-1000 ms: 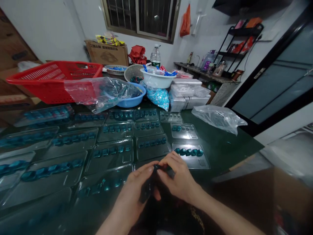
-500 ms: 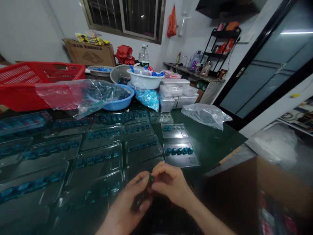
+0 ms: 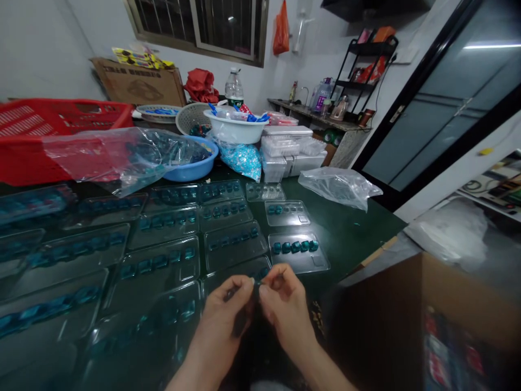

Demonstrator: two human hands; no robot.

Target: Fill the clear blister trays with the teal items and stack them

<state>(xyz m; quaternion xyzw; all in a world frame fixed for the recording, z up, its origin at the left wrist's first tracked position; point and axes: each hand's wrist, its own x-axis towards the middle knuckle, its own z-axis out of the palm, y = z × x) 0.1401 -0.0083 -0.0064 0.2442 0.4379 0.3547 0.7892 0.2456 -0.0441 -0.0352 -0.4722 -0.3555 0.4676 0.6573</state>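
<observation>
My left hand [image 3: 223,317] and my right hand [image 3: 287,304] meet low in the middle, fingertips almost touching. Both are closed in a pinch around something small and dark that I cannot make out. Just beyond them lies a clear plastic tray [image 3: 222,277], partly covered by my fingers. Another clear tray [image 3: 293,265] to the right holds a row of teal cube-shaped pieces [image 3: 296,247], with one square hollow bare. Farther back, a smaller row of teal pieces [image 3: 275,209] sits in a tray [image 3: 293,220] with several bare hollows.
More filled trays [image 3: 160,266] spread over the dark green table [image 3: 345,233] to the left. Behind them stand a red basket [image 3: 24,157], a blue basin [image 3: 189,172], a white basin [image 3: 236,132] and stacked clear boxes [image 3: 301,163]. An open cardboard box [image 3: 378,309] is at right.
My hands have turned slightly, and the fingertips now meet a little higher and farther right. The whole view has shifted a little. The trays stay where they were.
</observation>
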